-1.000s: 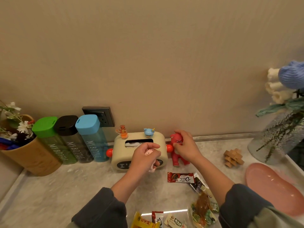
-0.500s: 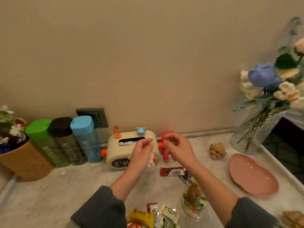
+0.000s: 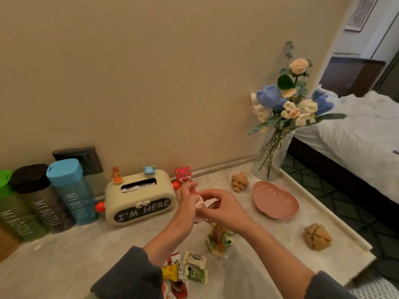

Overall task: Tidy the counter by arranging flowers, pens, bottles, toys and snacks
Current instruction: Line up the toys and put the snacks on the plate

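Note:
My left hand (image 3: 186, 203) and my right hand (image 3: 222, 207) meet over the counter middle, both pinching a small pink-and-white toy (image 3: 200, 204), mostly hidden by the fingers. A red bear toy (image 3: 183, 176) stands against the wall just behind them, right of the cream tissue box (image 3: 138, 201). Snack packets (image 3: 219, 239) lie below my hands, with more snack packets (image 3: 187, 270) near my left sleeve. Three "MY BOTTLE" bottles stand at the left: blue bottle (image 3: 69, 188), black bottle (image 3: 41, 197), green bottle (image 3: 13, 210). A glass vase of knitted flowers (image 3: 287, 104) stands at the back right.
A pink dish (image 3: 275, 199) lies right of my hands. One wooden puzzle (image 3: 239, 181) sits near the wall, another wooden puzzle (image 3: 317, 236) near the counter's right edge. A wall socket (image 3: 86, 158) is behind the blue bottle. A bed (image 3: 356, 134) lies beyond the counter.
My right hand has let go of the red bear toy and come to my left hand, joining it on the small pink toy. The view has swung right, showing the vase and bed.

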`<move>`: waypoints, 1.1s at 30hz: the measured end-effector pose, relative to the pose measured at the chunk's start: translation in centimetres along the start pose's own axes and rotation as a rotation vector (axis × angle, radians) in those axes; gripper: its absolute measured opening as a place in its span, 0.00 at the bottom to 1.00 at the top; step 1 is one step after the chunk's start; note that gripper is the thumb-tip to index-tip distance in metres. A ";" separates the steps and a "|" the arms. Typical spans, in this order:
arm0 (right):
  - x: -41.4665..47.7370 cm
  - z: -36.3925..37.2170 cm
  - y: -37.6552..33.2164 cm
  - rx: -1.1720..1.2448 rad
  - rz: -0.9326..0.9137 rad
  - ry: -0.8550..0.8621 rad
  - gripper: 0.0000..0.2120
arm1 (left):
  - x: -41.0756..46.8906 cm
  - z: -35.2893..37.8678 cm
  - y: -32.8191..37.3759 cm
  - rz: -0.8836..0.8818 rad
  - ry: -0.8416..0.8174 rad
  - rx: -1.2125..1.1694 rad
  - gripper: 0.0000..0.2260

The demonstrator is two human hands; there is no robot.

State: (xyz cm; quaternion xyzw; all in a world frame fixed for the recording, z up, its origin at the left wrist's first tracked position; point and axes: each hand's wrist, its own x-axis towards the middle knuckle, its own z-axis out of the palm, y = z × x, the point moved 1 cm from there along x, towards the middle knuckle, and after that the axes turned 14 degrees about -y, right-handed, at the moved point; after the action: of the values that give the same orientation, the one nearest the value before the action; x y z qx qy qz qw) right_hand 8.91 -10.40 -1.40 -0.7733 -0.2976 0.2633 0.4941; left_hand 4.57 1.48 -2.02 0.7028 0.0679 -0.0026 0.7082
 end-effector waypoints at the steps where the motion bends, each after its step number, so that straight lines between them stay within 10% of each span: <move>1: -0.1 -0.3 0.2 -0.027 0.003 0.014 0.20 | 0.0 0.3 -0.1 -0.013 -0.008 -0.001 0.16; 21: 9.8 -9.9 7.5 -0.588 -0.056 -0.129 0.21 | 9.2 4.1 -3.6 -0.258 0.188 0.046 0.17; 33: 17.6 -8.3 11.5 -0.510 -0.069 -0.114 0.12 | 10.7 2.2 -5.1 -0.366 0.352 -0.070 0.20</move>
State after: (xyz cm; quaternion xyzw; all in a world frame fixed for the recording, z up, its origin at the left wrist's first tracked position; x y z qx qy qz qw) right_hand 29.11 -6.63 -10.91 -0.8463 -0.4077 0.2060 0.2741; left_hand 14.82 0.20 -8.18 0.6434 0.3165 -0.0060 0.6970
